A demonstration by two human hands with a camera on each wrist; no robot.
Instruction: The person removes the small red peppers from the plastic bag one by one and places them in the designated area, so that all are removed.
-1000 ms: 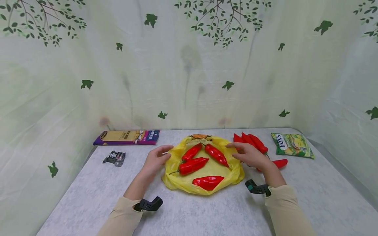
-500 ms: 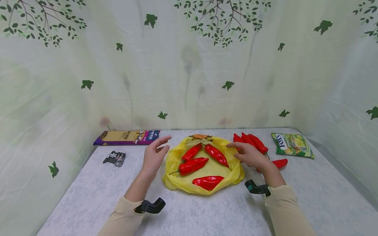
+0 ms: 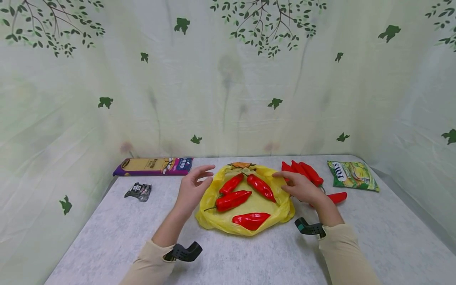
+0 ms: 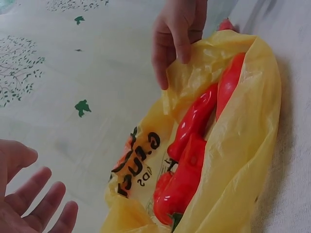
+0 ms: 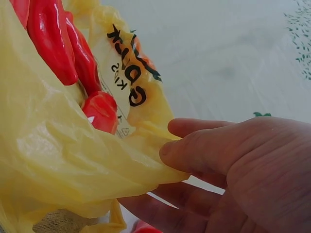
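Note:
A yellow plastic bag (image 3: pixel 283 215) lies with its mouth spread wide on the table, several glossy red peppers (image 3: pixel 233 200) inside it. My right hand (image 3: pixel 303 189) holds the bag's right rim; in the right wrist view the thumb (image 5: pixel 170 150) presses the film from inside while other fingers sit outside. My left hand (image 3: pixel 192 192) hovers by the left rim, fingers spread and loosely bent. Seen in the left wrist view, its fingertips (image 4: pixel 43 177) are apart from the bag and hold nothing. Black printing shows on the bag's far inner wall.
More red peppers (image 3: pixel 310 173) lie behind and beside my right hand, one (image 3: pixel 336 197) near the wrist. A green FOX'S packet (image 3: pixel 352 175) is at the back right. A purple-and-tan package (image 3: pixel 153 166) and a small black wrapper (image 3: pixel 139 191) lie left.
My left hand has left the bag's left rim, moving up and away, then back toward the right above it. The right hand has stayed at the right rim.

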